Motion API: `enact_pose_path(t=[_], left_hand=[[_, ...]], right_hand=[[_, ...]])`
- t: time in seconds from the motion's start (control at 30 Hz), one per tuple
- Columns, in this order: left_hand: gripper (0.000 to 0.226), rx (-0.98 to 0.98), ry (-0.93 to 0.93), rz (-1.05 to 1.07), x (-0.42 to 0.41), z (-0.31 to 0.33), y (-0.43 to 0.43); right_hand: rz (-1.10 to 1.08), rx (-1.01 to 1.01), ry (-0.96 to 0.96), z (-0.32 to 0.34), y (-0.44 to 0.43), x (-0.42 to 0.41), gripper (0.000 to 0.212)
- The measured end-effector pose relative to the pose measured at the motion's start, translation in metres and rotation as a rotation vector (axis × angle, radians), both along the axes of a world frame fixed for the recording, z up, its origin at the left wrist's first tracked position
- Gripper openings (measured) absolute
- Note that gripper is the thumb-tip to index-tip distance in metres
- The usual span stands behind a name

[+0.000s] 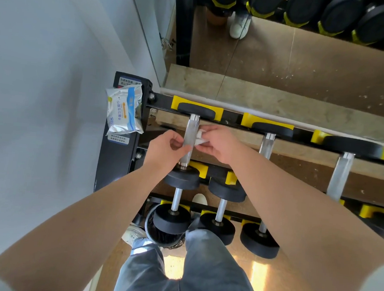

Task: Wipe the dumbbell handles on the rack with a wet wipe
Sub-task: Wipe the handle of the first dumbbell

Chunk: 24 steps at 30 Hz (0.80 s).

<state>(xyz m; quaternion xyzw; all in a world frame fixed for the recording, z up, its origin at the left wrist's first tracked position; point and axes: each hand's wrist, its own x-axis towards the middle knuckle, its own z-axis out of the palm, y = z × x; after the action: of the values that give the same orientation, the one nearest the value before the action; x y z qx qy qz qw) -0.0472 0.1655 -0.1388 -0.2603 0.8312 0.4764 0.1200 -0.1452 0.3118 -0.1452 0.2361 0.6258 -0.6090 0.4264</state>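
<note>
The leftmost dumbbell on the top shelf has a knurled silver handle (191,131) between black heads. A white wet wipe (199,138) is draped around the middle of that handle. My right hand (218,144) pinches the wipe's end on the handle's right side. My left hand (166,146) pinches the wipe's other end on the left side, fingers curled against the handle. Two more silver handles (267,142) (340,174) lie to the right on the same black-and-yellow rack (233,115).
A pack of wet wipes (124,109) lies on the rack's left end plate. Lower shelf holds several smaller dumbbells (173,218). A mirror (305,46) rises behind the rack, a white wall stands left. My legs and shoes are below, beside a round bin (156,234).
</note>
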Motion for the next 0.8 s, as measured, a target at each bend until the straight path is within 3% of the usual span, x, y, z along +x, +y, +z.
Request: enact_pose_path(t=[0.1,0.33,0.43,0.53,0.6,0.67,0.8], left_hand=[[0.010,-0.055,0.072,0.001,-0.001,0.004,0.004],[0.013,-0.517,0.267,-0.344,0.005,-0.003,0.004],[0.013,-0.585,0.301,-0.424,0.006,-0.004,0.004],[0.019,-0.528,0.221,-0.411,0.004,-0.004,0.002],[0.024,-0.401,0.115,-0.317,0.002,-0.004,-0.001],[0.025,-0.297,0.036,-0.195,0.002,-0.003,-0.004],[0.027,-0.142,-0.058,0.088,0.002,-0.007,-0.015]], right_hand=[[-0.116,-0.024,0.039,-0.002,-0.002,-0.005,0.026],[0.410,0.180,-0.019,-0.011,0.004,0.030,0.033],[0.232,0.095,-0.059,-0.007,0.002,0.025,0.035],[-0.113,-0.057,-0.033,0.000,-0.004,0.009,0.032],[-0.215,-0.090,0.009,0.001,-0.006,0.001,0.030],[-0.118,-0.039,0.041,-0.003,-0.006,0.002,0.034],[0.402,0.208,0.047,-0.004,-0.001,0.032,0.024]])
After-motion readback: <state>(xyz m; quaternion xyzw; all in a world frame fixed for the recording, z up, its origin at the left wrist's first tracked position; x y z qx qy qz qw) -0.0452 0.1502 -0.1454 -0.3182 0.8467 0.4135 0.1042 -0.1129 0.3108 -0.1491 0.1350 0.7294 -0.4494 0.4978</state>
